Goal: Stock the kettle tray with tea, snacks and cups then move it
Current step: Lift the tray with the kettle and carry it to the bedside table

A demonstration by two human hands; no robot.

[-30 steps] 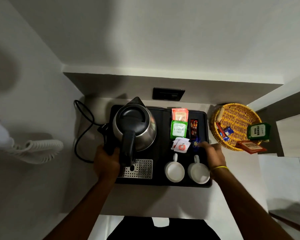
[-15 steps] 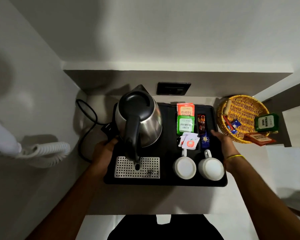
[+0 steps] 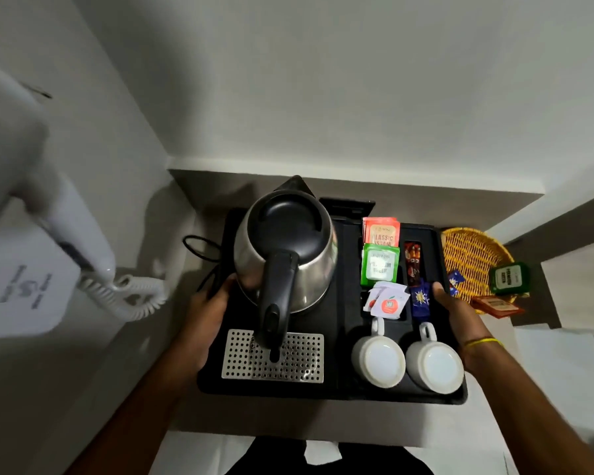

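Note:
A black kettle tray [image 3: 343, 389] is lifted off the counter, held at both sides. My left hand [image 3: 206, 310] grips its left edge and my right hand [image 3: 456, 313] grips its right edge. On it stands a steel kettle [image 3: 285, 248] with a black lid and handle, above a perforated metal drip grate [image 3: 302, 358]. Red tea packets [image 3: 381, 231] and green tea packets [image 3: 379, 265] fill the upper compartments, with white sachets [image 3: 388, 301], brown snack sticks [image 3: 413, 258] and a blue packet [image 3: 420, 299]. Two white cups [image 3: 379, 358] [image 3: 434, 365] stand upside down at the front right.
A yellow wicker basket [image 3: 470, 258] sits at the right with a green packet [image 3: 508, 279], a red packet [image 3: 498, 305] and small blue sachets. A wall-mounted white hair dryer [image 3: 66, 234] with a coiled cord hangs left. A black power cord [image 3: 196, 248] trails from the tray.
The tray with everything on it has come up and toward me, now larger in view. Both hands keep their grip on its sides.

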